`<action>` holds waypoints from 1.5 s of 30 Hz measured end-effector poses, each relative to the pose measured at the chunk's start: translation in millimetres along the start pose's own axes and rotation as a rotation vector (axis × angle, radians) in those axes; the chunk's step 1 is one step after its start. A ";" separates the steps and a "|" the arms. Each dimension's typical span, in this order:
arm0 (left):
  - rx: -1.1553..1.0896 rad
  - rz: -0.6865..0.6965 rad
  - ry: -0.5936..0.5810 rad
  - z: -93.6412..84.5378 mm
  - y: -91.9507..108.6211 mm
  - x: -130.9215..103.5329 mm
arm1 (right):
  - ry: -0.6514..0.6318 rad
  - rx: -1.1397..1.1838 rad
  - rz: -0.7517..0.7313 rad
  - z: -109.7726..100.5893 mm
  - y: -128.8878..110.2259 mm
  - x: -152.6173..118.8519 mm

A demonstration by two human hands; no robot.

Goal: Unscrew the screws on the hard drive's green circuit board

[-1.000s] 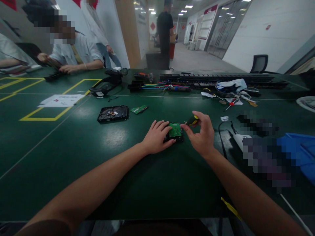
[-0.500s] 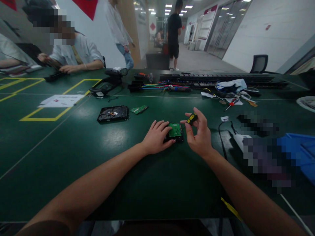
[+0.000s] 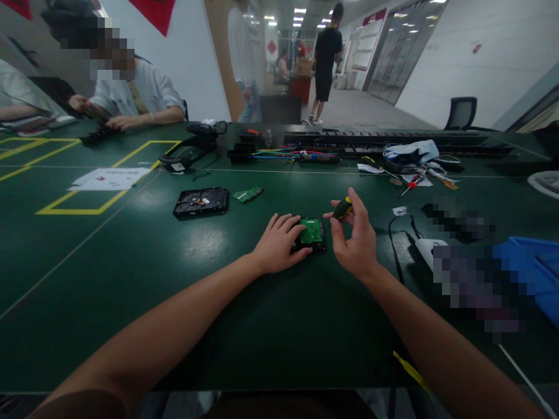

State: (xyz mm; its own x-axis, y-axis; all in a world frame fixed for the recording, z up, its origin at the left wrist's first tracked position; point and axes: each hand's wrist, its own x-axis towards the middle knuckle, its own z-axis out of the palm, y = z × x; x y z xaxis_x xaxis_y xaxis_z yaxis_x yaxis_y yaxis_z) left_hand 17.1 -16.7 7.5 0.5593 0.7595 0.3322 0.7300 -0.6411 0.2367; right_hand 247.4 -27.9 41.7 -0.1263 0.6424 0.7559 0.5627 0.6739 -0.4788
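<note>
Extends left hand [image 3: 278,244] from the near left, palm down, wrist nearly straight. Covers the left part of the hard drive [image 3: 312,231] with open, slightly spread fingers, directed toward the far right. Sets the thumb apart from the other fingers, along the near edge of the drive.

Extends right hand [image 3: 358,244] from the near right, just beside the right edge of the drive, with the palm turned toward the left. Grips the handle of a screwdriver [image 3: 343,208] between thumb and fingers, with the index finger raised along the far side. Tilts the handle, black with yellow, down toward the left. Does not show the screwdriver tip clearly enough to tell whether contact exists.

Locates the hard drive flat on the green table [image 3: 271,343], between both hands, near the middle of the scene. Shows a green circuit face upward, with a pale label at the far edge and a black frame at the right and near sides. Hides the left side under the fingers.

Places a second drive [image 3: 201,201], black with a small pale label, farther left on the table. Places a loose circuit board [image 3: 248,194], green, just right of that unit, apart from both hands.
</note>
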 end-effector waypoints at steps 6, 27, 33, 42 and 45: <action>-0.005 -0.002 -0.003 -0.1 0.1 -0.2 | 0.007 -0.035 -0.044 -2.1 -2.5 2.0; -0.024 -0.006 -0.002 -1.2 0.2 0.0 | -0.055 0.079 0.028 -0.2 -2.3 -1.4; -0.020 -0.010 -0.018 -2.2 0.9 0.0 | -0.009 0.070 0.025 1.1 5.0 -1.9; -0.001 -0.006 -0.015 -2.6 1.3 -0.2 | 0.041 -0.093 -0.060 -2.9 8.4 1.3; -0.006 -0.006 -0.014 -1.4 0.4 -0.1 | 0.018 -0.029 -0.028 -2.4 7.3 0.9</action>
State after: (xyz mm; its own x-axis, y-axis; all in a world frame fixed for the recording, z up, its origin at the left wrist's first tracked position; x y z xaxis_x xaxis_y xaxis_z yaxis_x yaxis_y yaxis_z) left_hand 16.8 -17.2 8.8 0.5604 0.7646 0.3184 0.7309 -0.6373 0.2441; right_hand 253.3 -23.3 40.0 -0.1273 0.6166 0.7769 0.5826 0.6804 -0.4445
